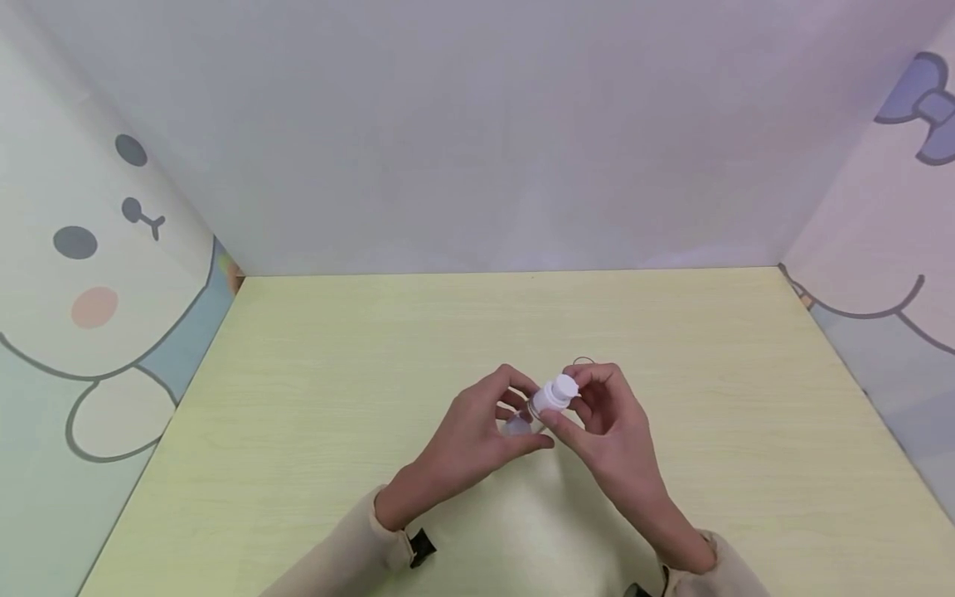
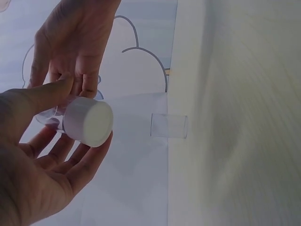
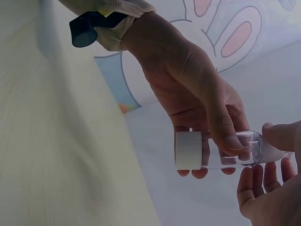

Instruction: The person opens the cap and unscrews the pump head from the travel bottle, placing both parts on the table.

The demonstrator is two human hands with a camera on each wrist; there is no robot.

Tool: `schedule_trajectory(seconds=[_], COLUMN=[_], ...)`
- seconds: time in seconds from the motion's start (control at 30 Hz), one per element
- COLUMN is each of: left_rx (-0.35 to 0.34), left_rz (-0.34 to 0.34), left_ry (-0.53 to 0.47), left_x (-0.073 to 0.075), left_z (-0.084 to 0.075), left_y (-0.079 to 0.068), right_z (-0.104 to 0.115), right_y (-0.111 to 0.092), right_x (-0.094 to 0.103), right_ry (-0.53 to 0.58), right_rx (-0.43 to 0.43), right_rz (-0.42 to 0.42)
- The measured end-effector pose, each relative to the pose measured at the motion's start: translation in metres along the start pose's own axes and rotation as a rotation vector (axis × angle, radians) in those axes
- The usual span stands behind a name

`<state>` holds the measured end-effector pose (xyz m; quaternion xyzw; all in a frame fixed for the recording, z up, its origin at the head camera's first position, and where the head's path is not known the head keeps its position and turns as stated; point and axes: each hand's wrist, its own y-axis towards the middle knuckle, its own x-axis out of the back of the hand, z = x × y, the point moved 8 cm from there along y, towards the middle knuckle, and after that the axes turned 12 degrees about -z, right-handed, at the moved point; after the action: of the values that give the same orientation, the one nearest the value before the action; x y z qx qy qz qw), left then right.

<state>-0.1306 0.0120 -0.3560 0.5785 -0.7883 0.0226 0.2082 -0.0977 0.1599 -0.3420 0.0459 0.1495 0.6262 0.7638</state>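
Note:
Both hands hold a small pump bottle (image 1: 550,396) above the table, tilted, its white pump head up and to the right in the head view. My left hand (image 1: 477,427) grips the clear body, the thumb on one side and the fingers curled round the other. At the bottle's lower end is a wide white base (image 2: 94,123); the clear body (image 3: 214,153) shows beside it in the right wrist view. With thumb and fingers, my right hand (image 1: 615,431) pinches the white upper part near the pump head.
A clear, open-looking cylinder (image 2: 169,126) stands on the pale wooden table (image 1: 358,348), mostly hidden behind the right hand in the head view. A plain wall (image 1: 477,141) rises at the back, and cartoon-printed panels (image 1: 89,274) flank both sides.

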Motion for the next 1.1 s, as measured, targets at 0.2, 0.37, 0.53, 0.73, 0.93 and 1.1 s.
schedule_trajectory(seconds=[0.2,0.37,0.53,0.73,0.93,1.1], left_rx=[-0.014,-0.015,0.005,0.020,0.006,-0.005], left_rz=[0.001,-0.002,-0.006,-0.008,-0.003,0.000], left_ry=[0.006,0.004,0.006,0.010,0.011,0.027], left_x=[0.0008,0.0011,0.0019,0.0020,0.0002,-0.0015], left_z=[0.0004,0.0015,0.0039,0.0050,0.0033,0.0027], left_y=[0.0000,0.0001,-0.0003,-0.0012,-0.0025,-0.0030], right_z=[-0.0004,-0.0009,-0.0001,0.0032,0.0038,0.0032], right_y=[-0.0009,-0.0022,-0.0039,-0.0040,-0.0012,-0.0009], right_x=[0.0010,0.0010,-0.0001,-0.0012,-0.0015,-0.0036], right_ry=[-0.013,-0.006,-0.006,0.013,0.010,-0.016], right_rx=[-0.012,-0.003,0.009,0.029,0.023,-0.002], right_rz=[0.016,0.057,0.081,0.034,-0.035,-0.048])
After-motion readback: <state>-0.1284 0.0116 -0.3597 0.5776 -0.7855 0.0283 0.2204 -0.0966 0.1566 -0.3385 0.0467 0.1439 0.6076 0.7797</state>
